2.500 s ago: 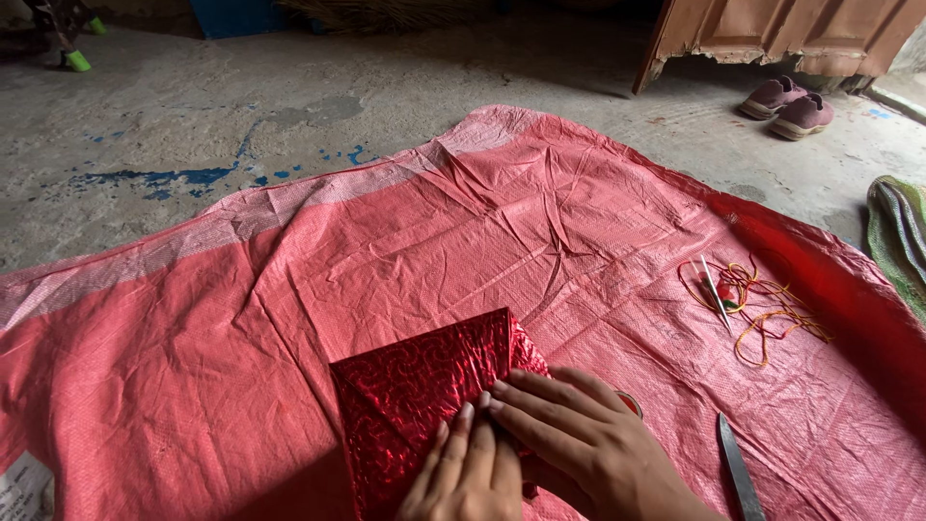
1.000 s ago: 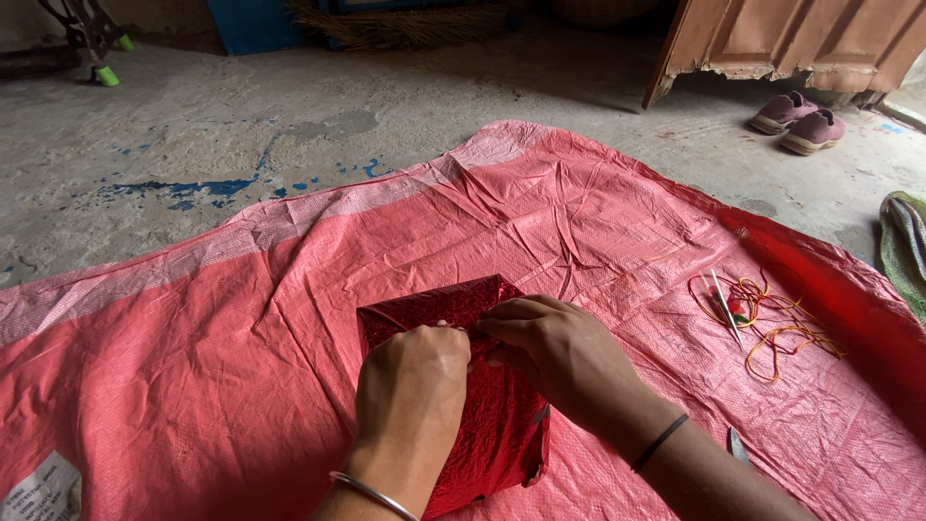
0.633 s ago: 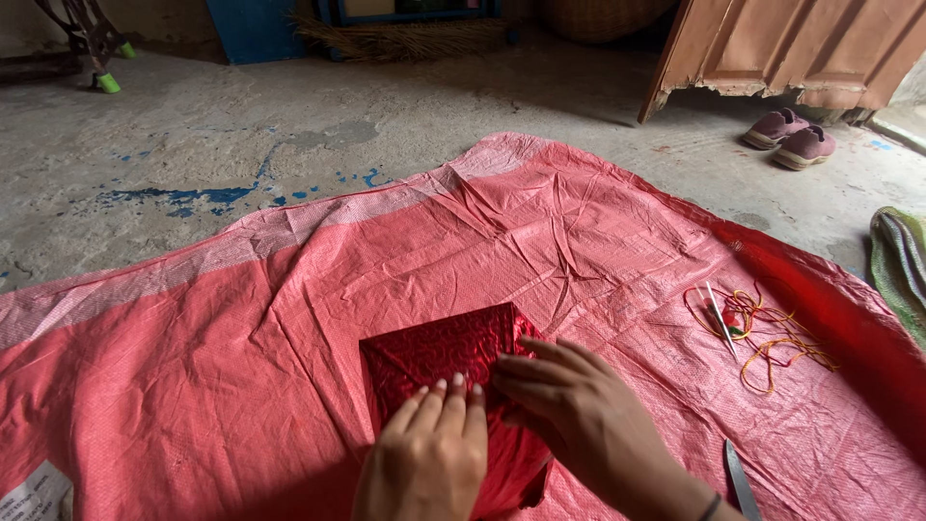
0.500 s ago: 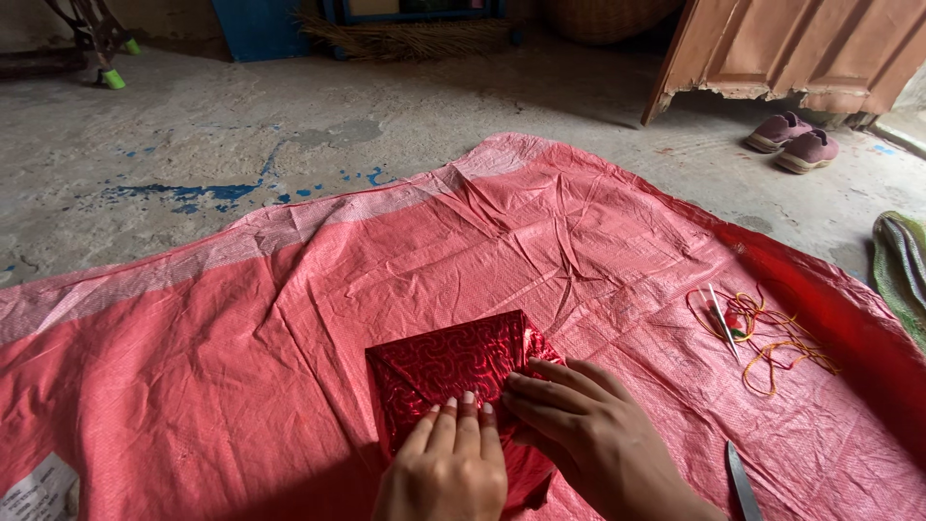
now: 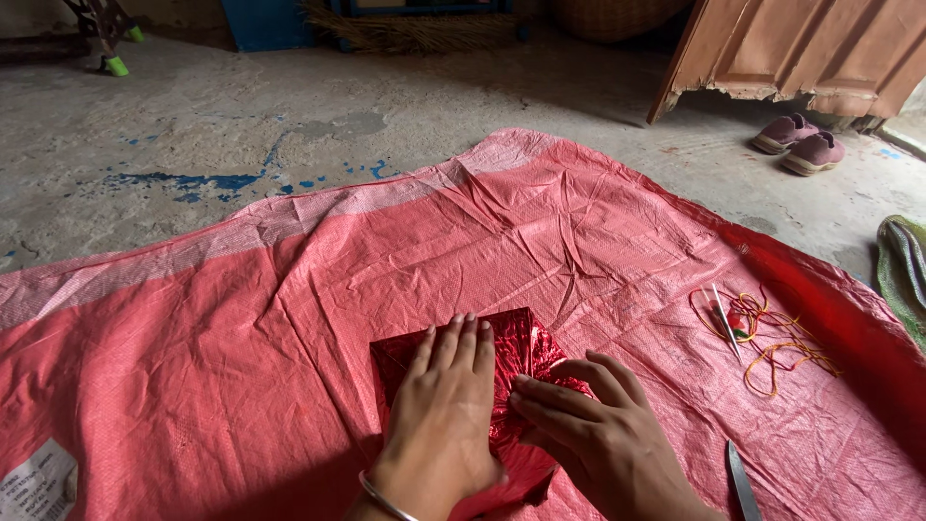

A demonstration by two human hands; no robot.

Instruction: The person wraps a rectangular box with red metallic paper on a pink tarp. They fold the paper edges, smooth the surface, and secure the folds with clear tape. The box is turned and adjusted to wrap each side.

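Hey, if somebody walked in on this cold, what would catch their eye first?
Most likely the shiny red patterned foil sheet low in the middle, with the left hand pressed flat on it and the right hand on its crumpled right side. Next, the big wrinkled pink woven mat spread over the concrete floor. To the right lie a tangle of red and yellow threads and a metal blade.

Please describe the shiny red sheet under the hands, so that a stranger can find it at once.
Find the big pink mat on the concrete floor. Near its front edge, both hands press flat on the foil. Unlike the dull woven mat, it is darker red, glossy, crinkled, with a swirl pattern.
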